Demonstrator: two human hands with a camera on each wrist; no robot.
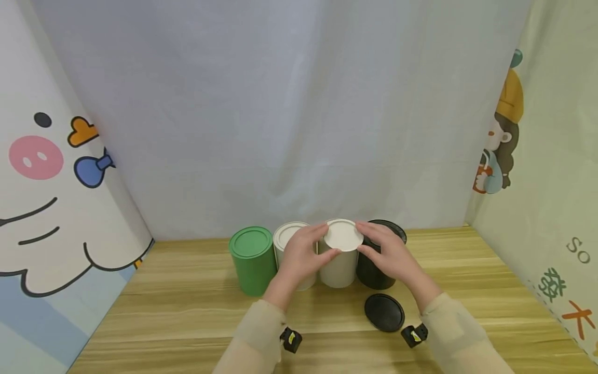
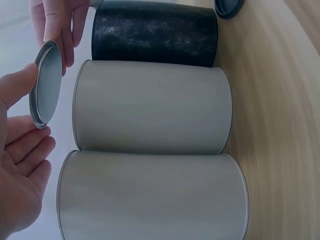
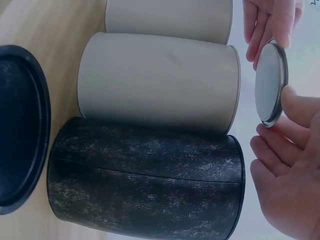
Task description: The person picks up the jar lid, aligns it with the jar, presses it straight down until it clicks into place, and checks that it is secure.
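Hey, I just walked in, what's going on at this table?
A person's left hand and right hand are together holding a white lid by its edges. The wrist views show it clear of the white canister below it. That canister stands in a row, between another white canister and a black canister, with a green canister at the left end. A black lid lies on the wooden table in front.

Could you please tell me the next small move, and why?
Probably lower the white lid straight onto the pale can beside the black can: the left hand and right hand hold it above that can, with a gap showing in both wrist views.
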